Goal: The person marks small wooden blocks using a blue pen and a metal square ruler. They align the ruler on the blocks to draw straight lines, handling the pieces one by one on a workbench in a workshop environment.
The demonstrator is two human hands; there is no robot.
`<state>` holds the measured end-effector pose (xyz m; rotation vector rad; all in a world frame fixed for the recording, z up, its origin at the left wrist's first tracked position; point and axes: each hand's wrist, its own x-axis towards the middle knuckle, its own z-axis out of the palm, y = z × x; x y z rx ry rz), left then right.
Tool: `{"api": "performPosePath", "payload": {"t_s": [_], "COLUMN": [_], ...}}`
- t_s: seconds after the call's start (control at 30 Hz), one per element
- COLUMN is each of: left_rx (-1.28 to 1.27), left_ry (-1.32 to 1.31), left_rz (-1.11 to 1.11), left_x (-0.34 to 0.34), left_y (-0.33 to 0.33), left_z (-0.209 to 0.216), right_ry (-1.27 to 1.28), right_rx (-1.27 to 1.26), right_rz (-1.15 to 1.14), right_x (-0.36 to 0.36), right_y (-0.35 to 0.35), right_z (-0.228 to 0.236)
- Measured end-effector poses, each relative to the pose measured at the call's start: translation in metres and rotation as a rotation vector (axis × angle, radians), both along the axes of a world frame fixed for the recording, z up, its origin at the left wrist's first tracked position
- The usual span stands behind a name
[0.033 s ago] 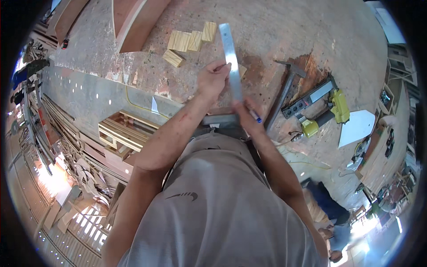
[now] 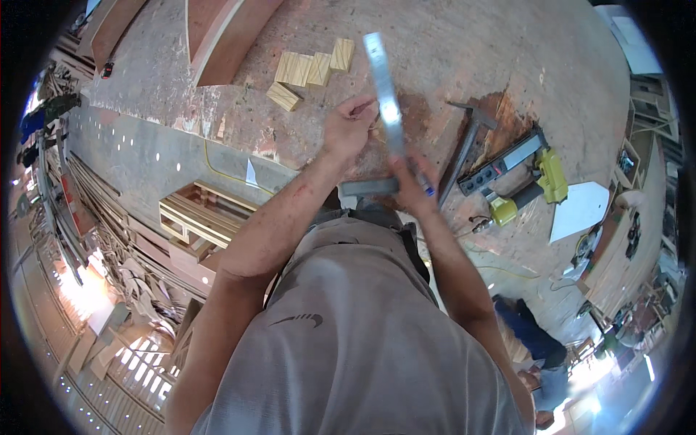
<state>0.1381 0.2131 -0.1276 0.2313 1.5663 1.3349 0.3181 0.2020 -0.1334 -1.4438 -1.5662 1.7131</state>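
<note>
My right hand [image 2: 415,181] is closed round a metal try square [image 2: 391,119], its shiny blade pointing away from me and its grey stock lying toward my waist. A blue-ended pen [image 2: 429,191] is also tucked in that hand. Just left of the blade, my left hand [image 2: 348,129] has its fingers bent together over the bench; what they hold, if anything, is mostly hidden. Beyond it lie several small pale wood blocks [image 2: 293,69] with dark pencil-like lines.
On the workbench [image 2: 464,43], a hammer [image 2: 467,141], a black tray-like tool [image 2: 500,163] and a yellow-green nail gun [image 2: 552,177] lie to the right. A white sheet [image 2: 580,210] is beyond them. Curved wooden panels [image 2: 232,43] stand at far left. Another person [image 2: 533,330] is behind at lower right.
The try square has shifted a little to the right and away from my left fingers, with my right hand moving along. My left hand stays nearly in place.
</note>
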Motion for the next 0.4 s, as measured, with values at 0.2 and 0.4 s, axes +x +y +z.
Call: {"api": "performPosePath", "payload": {"t_s": [0.2, 0.4], "left_rx": [-0.144, -0.479], "left_ry": [0.870, 0.677], "left_rz": [-0.589, -0.643], "left_x": [0.016, -0.006], "left_y": [-0.021, -0.016], "left_z": [-0.015, -0.034], "right_ry": [-0.380, -0.448], "right_rx": [0.625, 0.795], "right_rz": [-0.237, 0.146], "right_x": [0.049, -0.010], "right_y": [0.187, 0.243], "right_z": [-0.048, -0.002]}}
